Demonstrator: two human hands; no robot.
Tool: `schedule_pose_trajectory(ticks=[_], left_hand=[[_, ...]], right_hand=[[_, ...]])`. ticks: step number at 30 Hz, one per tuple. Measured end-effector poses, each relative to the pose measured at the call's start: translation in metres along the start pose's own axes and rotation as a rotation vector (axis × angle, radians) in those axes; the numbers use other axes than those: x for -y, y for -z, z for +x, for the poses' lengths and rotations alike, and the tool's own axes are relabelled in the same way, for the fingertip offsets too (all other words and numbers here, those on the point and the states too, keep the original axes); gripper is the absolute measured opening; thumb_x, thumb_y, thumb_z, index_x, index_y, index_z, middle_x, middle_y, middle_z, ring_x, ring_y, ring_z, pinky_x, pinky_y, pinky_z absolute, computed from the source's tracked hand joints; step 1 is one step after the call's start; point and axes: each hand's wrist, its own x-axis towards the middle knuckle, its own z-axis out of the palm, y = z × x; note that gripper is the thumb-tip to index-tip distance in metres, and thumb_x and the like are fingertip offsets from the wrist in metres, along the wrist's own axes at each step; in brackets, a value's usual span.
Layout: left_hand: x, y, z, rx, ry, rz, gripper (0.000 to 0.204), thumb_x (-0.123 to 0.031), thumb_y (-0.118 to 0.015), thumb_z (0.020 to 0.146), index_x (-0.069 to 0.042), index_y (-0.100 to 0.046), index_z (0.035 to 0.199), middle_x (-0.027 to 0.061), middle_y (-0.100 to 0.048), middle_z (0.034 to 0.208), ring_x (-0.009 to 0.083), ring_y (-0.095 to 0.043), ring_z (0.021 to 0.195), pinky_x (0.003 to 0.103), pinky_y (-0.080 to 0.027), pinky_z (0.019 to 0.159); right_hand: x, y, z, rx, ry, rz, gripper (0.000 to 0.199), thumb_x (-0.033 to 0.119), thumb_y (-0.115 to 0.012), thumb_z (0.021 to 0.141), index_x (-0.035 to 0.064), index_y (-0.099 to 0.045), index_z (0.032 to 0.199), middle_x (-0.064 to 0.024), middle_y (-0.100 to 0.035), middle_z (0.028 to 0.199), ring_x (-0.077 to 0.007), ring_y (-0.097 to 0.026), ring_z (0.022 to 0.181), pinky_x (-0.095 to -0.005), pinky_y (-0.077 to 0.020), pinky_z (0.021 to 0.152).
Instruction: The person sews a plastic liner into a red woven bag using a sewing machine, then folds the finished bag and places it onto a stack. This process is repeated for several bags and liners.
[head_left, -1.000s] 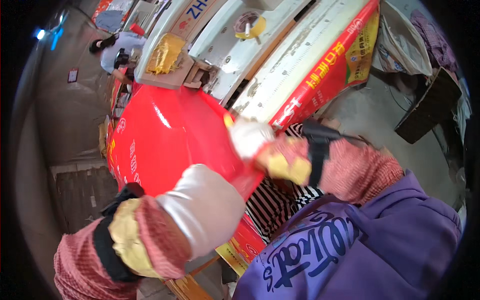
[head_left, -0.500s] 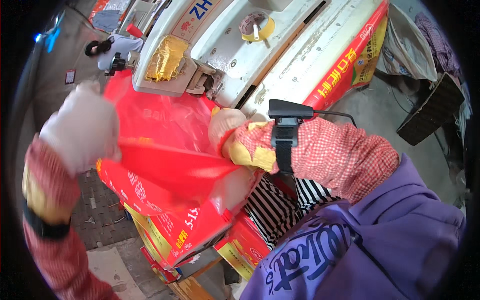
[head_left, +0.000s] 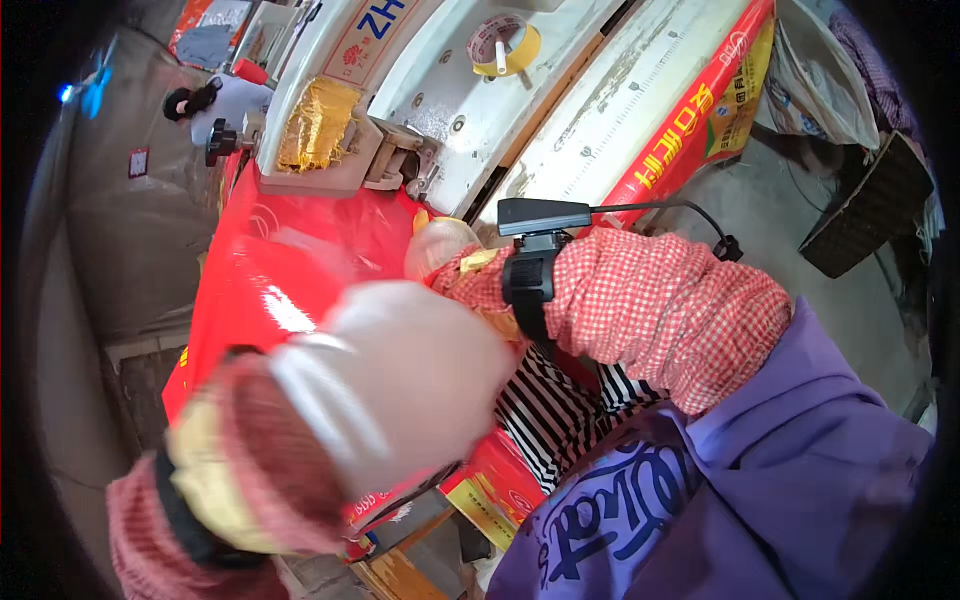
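Note:
My left hand (head_left: 400,375), in a whitish glove, is smeared by motion over the near part of a red printed plastic bag (head_left: 255,290). Its fingers cannot be made out. The bag is spread below the head of a white sewing machine (head_left: 318,180), and its near part drops toward my lap. My right hand (head_left: 440,248), also gloved, rests against the bag's right side, close to the machine's metal fittings (head_left: 400,160). Its wrist and sleeve are in plain view, but the fingers are hidden.
A yellow tape roll (head_left: 515,48) with a white stick in it lies on the machine bed. Red bag material (head_left: 670,145) covers the machine table's right edge. A dark board (head_left: 870,205) leans at the right; another person (head_left: 235,105) is at the far left.
My left hand has swung from the far left, where it was at the bag's raised edge, rightward across the bag toward my right wrist. My right hand stays near the machine.

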Motion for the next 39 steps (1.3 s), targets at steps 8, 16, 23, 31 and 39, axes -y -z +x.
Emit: schedule_pose_trajectory(ticks=[8,16,23,31,39], left_hand=[[-0.053,-0.063,-0.041,-0.028,-0.216,0.046,0.007,-0.019,-0.061,0.063,-0.013,-0.06,0.059,0.0036,-0.055,0.056,0.0232,-0.053,0.052,0.037,-0.043,0.05],[-0.052,-0.04,0.015,-0.184,-0.002,-0.086,0.015,-0.011,-0.056,0.071,-0.001,-0.051,0.08,0.0116,-0.058,0.059,0.028,-0.062,0.058,0.04,-0.05,0.053],[0.047,-0.029,-0.005,-0.207,0.079,-0.166,0.015,-0.023,-0.065,0.07,-0.011,-0.064,0.08,0.007,-0.059,0.068,0.0302,-0.057,0.063,0.038,-0.047,0.06],[0.018,-0.04,-0.048,-0.486,-0.366,-0.028,0.016,-0.02,-0.062,0.063,-0.016,-0.049,0.055,0.0003,-0.047,0.055,0.0232,-0.047,0.048,0.037,-0.037,0.049],[0.02,-0.11,0.056,-0.684,0.069,-0.031,0.015,-0.018,-0.055,0.07,-0.012,-0.062,0.058,0.0087,-0.058,0.056,0.0281,-0.06,0.054,0.039,-0.046,0.046]], right_hand=[[-0.092,-0.034,0.057,-0.043,1.166,0.943,0.02,0.02,-0.056,0.081,0.0127,-0.05,0.063,-0.0086,-0.046,0.059,-0.023,-0.048,0.051,-0.0375,-0.0419,0.054],[-0.084,-0.034,0.109,0.062,1.713,1.333,0.023,0.02,-0.054,0.081,0.0116,-0.051,0.06,-0.01,-0.047,0.056,-0.024,-0.049,0.05,-0.0382,-0.0423,0.052],[-0.084,-0.046,0.152,0.351,2.018,1.413,0.017,0.021,-0.05,0.083,0.0084,-0.054,0.073,-0.0123,-0.052,0.066,-0.0265,-0.053,0.06,-0.04,-0.0444,0.057],[-0.031,-0.117,0.187,0.717,2.385,1.541,0.021,0.023,-0.045,0.086,0.0048,-0.057,0.087,-0.015,-0.058,0.079,-0.0295,-0.058,0.071,-0.0421,-0.0468,0.064],[0.005,-0.083,0.238,1.028,2.705,1.587,0.033,0.024,-0.041,0.089,0.0012,-0.06,0.102,-0.0177,-0.064,0.091,-0.0324,-0.063,0.083,-0.0442,-0.0493,0.07]])
